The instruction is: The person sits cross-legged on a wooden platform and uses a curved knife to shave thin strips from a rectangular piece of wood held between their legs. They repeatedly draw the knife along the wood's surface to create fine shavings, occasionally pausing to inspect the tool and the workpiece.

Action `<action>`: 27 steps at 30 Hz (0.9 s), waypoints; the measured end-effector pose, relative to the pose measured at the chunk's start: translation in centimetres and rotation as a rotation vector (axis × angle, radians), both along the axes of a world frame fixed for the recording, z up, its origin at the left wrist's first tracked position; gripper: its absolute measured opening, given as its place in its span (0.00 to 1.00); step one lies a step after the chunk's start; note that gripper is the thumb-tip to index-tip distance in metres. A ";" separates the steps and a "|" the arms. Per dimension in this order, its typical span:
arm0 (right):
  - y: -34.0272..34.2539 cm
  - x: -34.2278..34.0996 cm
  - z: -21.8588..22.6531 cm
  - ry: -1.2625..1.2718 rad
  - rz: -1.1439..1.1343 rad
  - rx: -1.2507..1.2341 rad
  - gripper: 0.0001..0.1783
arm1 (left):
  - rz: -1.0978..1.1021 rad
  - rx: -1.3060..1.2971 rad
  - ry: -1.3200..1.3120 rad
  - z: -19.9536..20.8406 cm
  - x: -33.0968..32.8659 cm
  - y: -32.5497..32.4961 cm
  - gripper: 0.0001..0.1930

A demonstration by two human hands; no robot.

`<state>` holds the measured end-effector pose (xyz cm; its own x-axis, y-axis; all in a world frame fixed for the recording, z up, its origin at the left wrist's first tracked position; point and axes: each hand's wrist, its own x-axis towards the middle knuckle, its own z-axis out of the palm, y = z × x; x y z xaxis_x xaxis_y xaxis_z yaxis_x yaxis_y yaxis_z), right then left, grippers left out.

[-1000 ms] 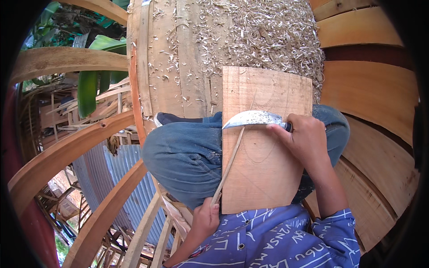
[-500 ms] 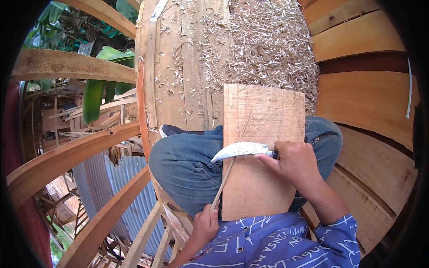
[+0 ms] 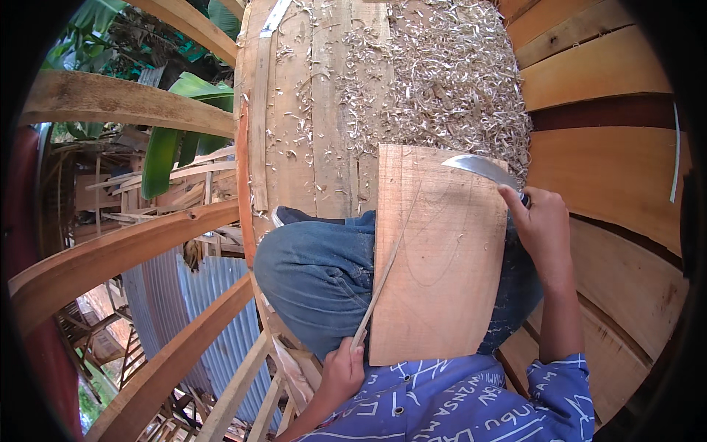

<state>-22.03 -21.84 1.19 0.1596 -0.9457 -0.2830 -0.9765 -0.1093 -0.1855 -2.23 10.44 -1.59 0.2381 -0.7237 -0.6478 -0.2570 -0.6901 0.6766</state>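
Note:
A flat wooden board (image 3: pixel 442 317) lies across my lap, with thin curved lines marked on its face. My left hand (image 3: pixel 344 370), at the board's lower left, is closed round the near end of a thin wooden strip (image 3: pixel 378 292). The strip runs up and to the right, with its far part over the board. My right hand (image 3: pixel 545 225) grips the dark handle of a curved-blade knife (image 3: pixel 479 167) beyond the board's right edge. The blade points left above the far right corner of the board, apart from the strip.
Pale wood shavings (image 3: pixel 456 81) cover much of the plank floor (image 3: pixel 291 162) ahead. Stacked planks form a wall (image 3: pixel 600 173) on my right. Wooden rails (image 3: pixel 132 247) stand on the left, with corrugated metal sheets (image 3: pixel 221 309) beyond them. My bent knees flank the board.
My right hand has swung the knife away from the strip, rightward and farther off, to the board's far right corner. My left hand still holds the strip in nearly the same place.

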 end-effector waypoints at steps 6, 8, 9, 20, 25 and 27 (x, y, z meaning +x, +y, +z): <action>6.4 4.6 -0.8 -0.129 0.449 0.163 0.34 | 0.000 -0.051 -0.060 -0.1 -0.5 0.2 0.08; 4.0 4.3 -1.6 -0.077 0.283 0.037 0.35 | -0.005 -0.070 -0.079 -0.2 -0.6 0.3 0.08; 2.3 3.9 -1.8 -0.064 0.187 0.018 0.35 | -0.001 -0.084 -0.093 -0.2 -0.6 0.2 0.08; 4.6 3.5 -1.7 -0.057 0.311 0.033 0.33 | 0.013 -0.049 -0.046 -0.3 -0.4 -0.2 0.10; -1.4 0.3 -2.8 0.040 -0.127 -0.073 0.35 | -0.008 0.011 -0.043 -0.3 -0.2 0.3 0.10; -1.5 -0.1 -2.6 -0.032 -0.174 -0.039 0.35 | 0.015 0.013 -0.035 0.1 -0.3 -0.1 0.10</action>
<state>-22.13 -23.31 -1.42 0.0010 -0.9701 -0.2426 -0.9749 0.0530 -0.2161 -2.56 10.31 -1.50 0.2713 -0.7116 -0.6481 -0.2697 -0.7026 0.6585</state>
